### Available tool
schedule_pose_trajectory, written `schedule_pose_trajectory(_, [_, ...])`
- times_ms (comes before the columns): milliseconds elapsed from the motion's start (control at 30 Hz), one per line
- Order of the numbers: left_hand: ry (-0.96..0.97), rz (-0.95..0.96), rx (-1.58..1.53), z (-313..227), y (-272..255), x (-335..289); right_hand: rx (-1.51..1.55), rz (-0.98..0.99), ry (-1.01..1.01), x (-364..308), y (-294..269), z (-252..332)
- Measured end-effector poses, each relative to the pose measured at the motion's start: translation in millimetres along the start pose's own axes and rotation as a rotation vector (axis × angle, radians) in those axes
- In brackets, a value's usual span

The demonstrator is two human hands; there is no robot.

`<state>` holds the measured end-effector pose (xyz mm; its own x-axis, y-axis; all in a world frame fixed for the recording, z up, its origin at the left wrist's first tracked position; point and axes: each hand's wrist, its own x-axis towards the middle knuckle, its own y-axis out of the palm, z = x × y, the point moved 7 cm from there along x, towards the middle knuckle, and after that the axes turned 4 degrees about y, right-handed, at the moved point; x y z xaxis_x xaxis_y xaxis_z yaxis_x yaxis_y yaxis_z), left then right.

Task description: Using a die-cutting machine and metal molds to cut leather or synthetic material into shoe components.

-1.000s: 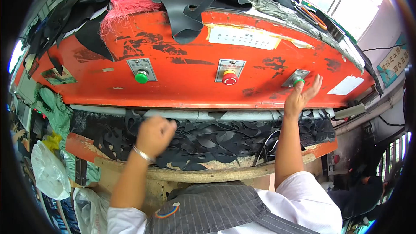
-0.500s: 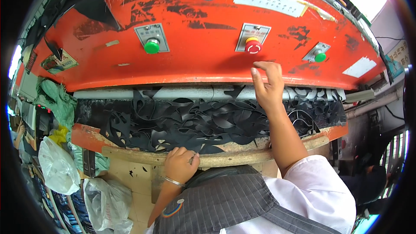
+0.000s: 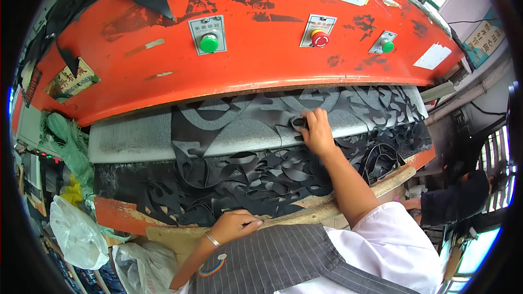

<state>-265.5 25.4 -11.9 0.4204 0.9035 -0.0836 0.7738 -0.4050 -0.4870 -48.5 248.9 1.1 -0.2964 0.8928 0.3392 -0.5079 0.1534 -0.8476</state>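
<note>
My right hand (image 3: pixel 318 133) reaches over the pale cutting board (image 3: pixel 131 136), its fingertips closed on a small dark looped piece (image 3: pixel 297 122). I cannot tell whether this is a cutting die or a curled bit of sheet. Beneath it, a dark sheet (image 3: pixel 218 125) with curved cut-outs lies across the board. My left hand (image 3: pixel 235 226) rests at the wooden rail (image 3: pixel 321 207) along the front, fingers curled; what they close on, if anything, is hidden. Between rail and board lies a heap of dark cut scraps (image 3: pixel 245 177). A curved metal-strip outline (image 3: pixel 381 160) stands among the scraps at right.
The red machine head (image 3: pixel 261 60) overhangs the board, carrying a left green button (image 3: pixel 208 43), a red stop button (image 3: pixel 320 38) and a right green button (image 3: pixel 387 47). Plastic bags (image 3: pixel 79 231) hang at left. Another person (image 3: pixel 455 198) is at far right.
My right hand has come down from near the red stop button to the board and closed on the looped piece. Much more of the board and dark sheet shows. My left hand stays by the rail.
</note>
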Motion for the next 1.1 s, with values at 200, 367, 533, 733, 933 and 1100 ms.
schedule_pose_trajectory(200, [0.148, -0.090, 0.004, 0.4, -80.6, 39.2, 0.296, -0.481, 0.438, -9.3, -33.1, -44.3])
schedule_pose_trajectory(367, [0.248, -0.201, 0.154, 10.7, -114.1, 110.9, 0.166, -0.126, 0.360, 17.5, -11.1, -2.0])
schedule_pose_trajectory(533, [0.360, -0.378, 0.350, 33.6, -115.6, 187.3, -0.021, 0.359, 0.442, 36.1, 27.4, 44.7])
schedule_pose_trajectory(733, [0.269, -0.384, 0.568, 42.3, -109.0, 207.6, -0.444, 0.428, -0.403, 53.6, 1.6, 50.8])
schedule_pose_trajectory(933, [0.259, -0.372, 0.590, 43.1, -106.7, 201.8, -0.043, 0.443, -0.269, 65.6, 14.8, 47.1])
schedule_pose_trajectory(1100, [0.254, -0.391, 0.591, 38.9, -109.6, 205.3, 0.060, 0.365, -0.232, 71.4, 34.4, 55.4])
